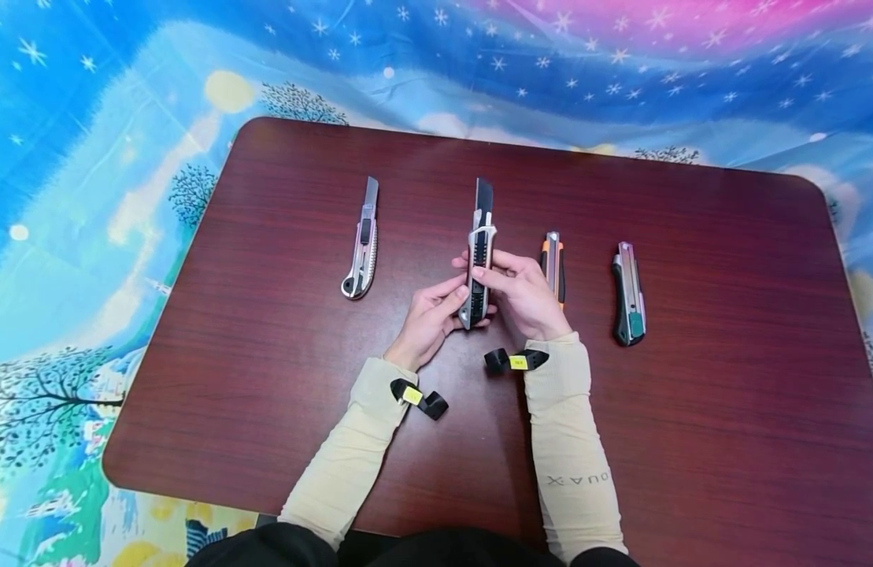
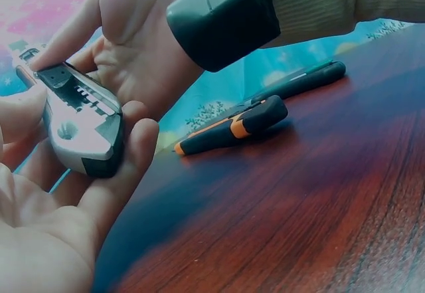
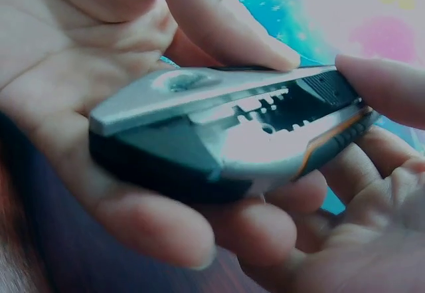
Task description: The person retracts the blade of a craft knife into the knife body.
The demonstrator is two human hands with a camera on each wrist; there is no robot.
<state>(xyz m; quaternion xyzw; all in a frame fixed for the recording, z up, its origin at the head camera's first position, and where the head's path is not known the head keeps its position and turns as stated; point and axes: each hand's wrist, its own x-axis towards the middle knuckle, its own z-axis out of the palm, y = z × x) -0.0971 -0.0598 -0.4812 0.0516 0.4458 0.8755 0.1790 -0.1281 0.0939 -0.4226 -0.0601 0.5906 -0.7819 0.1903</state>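
Both hands hold a silver-and-black box cutter (image 1: 480,244) upright over the middle of the table, its dark blade (image 1: 484,197) out and pointing away from the person. The left hand (image 1: 425,323) grips the lower end of the handle, thumb along its side and fingers beneath. Higher up, the right hand (image 1: 528,295) grips the handle, its thumb at the black slider (image 3: 329,88) in the right wrist view. In the left wrist view the butt of the box cutter (image 2: 80,140) rests against the left fingers.
Left of the hands lies a silver box cutter (image 1: 365,236) with its blade out. Beside the right hand is an orange-and-black box cutter (image 1: 553,260), partly hidden by that hand. Farther right lies a black box cutter (image 1: 629,295) with a green slider. All lie on the dark red table (image 1: 266,354).
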